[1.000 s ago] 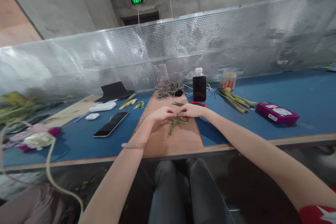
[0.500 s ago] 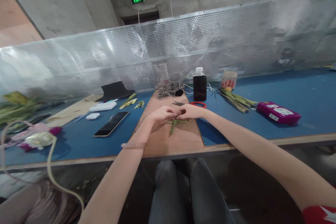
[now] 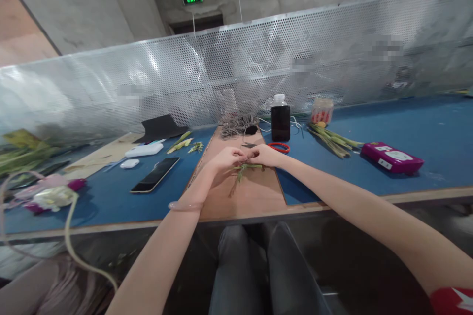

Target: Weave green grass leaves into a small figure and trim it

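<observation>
Over a brown cardboard sheet (image 3: 254, 199), my left hand (image 3: 228, 158) and my right hand (image 3: 266, 156) meet fingertip to fingertip, both closed in a pinch. Between and just below the fingers is a small green piece of leaf strips (image 3: 241, 172), its thin ends sticking out to the side and downward. What exactly the fingertips pinch is partly hidden by the fingers. Right behind my right hand lie scissors with red handles (image 3: 281, 147), blades pointing left. A tangle of grey string (image 3: 235, 127) rests at the far end of the cardboard.
A phone (image 3: 155, 175) and a white case (image 3: 144, 149) lie left. A dark bottle (image 3: 281, 123), a jar (image 3: 322, 110), a bundle of green stalks (image 3: 332, 140) and a purple packet (image 3: 391, 157) stand or lie right. A perforated metal screen (image 3: 166, 74) runs behind the blue tabletop.
The green piece has shifted up slightly and turned under the fingers, so less of it hangs toward me. Both hands stay pinched together in nearly the same place.
</observation>
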Motion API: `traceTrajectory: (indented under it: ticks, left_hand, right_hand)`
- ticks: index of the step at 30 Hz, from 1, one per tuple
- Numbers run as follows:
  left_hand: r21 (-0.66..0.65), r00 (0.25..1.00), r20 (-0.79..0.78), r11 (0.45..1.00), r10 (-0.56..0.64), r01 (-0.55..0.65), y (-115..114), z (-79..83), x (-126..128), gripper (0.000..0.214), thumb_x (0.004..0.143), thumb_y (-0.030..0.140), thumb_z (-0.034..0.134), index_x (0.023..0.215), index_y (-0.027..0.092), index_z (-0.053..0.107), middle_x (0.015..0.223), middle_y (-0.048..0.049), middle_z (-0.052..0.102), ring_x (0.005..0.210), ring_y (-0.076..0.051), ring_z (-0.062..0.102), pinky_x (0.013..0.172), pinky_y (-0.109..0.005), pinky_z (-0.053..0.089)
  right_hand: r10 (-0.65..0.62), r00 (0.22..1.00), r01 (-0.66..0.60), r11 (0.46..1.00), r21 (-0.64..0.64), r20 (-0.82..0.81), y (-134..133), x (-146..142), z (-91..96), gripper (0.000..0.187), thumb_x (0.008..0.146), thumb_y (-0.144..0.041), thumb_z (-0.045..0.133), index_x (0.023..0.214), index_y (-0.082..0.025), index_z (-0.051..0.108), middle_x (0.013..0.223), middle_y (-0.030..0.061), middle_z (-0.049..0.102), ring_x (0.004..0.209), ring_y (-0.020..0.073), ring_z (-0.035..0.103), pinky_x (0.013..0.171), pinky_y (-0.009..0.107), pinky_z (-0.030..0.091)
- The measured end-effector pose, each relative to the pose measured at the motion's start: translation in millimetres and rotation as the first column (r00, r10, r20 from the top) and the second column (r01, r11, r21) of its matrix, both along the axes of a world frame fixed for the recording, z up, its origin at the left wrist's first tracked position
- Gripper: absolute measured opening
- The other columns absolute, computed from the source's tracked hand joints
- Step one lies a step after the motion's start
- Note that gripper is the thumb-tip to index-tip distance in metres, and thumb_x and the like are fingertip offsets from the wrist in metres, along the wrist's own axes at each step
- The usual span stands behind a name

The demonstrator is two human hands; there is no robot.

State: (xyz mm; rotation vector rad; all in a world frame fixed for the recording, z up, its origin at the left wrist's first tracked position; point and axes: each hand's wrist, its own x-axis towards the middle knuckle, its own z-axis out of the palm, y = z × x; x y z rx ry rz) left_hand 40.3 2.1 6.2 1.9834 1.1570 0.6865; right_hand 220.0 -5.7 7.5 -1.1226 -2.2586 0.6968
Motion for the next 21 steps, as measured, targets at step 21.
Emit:
traceTrajectory:
  ticks: [21]
  left_hand:
    - [0.052, 0.996, 0.083, 0.997, 0.043, -0.047, -5.9, 5.4, 5.6, 0.029, 0.067, 0.039, 0.059, 0.073, 0.011, 0.058, 0.068, -0.0045, 0.06, 0.059, -0.011, 0.054, 0.058, -0.023, 0.043]
  right_hand:
    - [-0.012, 0.997, 0.012, 1.0, 0.005, -0.074, 1.0, -0.7, 2.5, 0.026, 0.066, -0.03, 0.056, 0.08, -0.009, 0.065, 0.065, 0.0019, 0.059, 0.053, 0.0076, 0.046, 0.049, 0.019, 0.034]
